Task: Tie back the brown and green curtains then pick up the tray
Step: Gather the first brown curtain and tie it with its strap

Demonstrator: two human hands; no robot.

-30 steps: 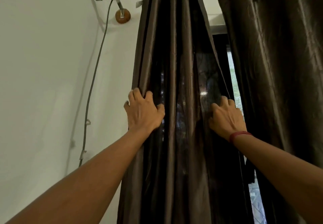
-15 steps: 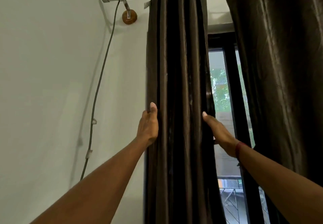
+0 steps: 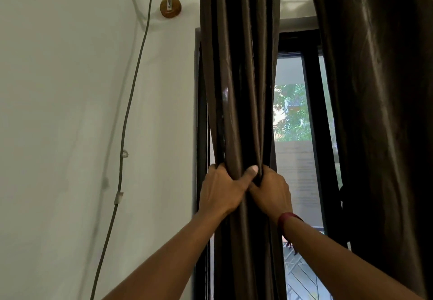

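Pale wall; dark-framed window shows daylight and green foliage.

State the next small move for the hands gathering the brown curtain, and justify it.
Probably keep one hand clamped and free the other to fetch a tie: both the left hand and right hand squeeze the brown curtain into a bundle, and no tie shows.

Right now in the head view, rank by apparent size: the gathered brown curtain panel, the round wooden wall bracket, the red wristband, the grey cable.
1. gathered brown curtain panel
2. grey cable, long but thin
3. round wooden wall bracket and red wristband: look alike; the wristband is nearer the camera, so unranked.
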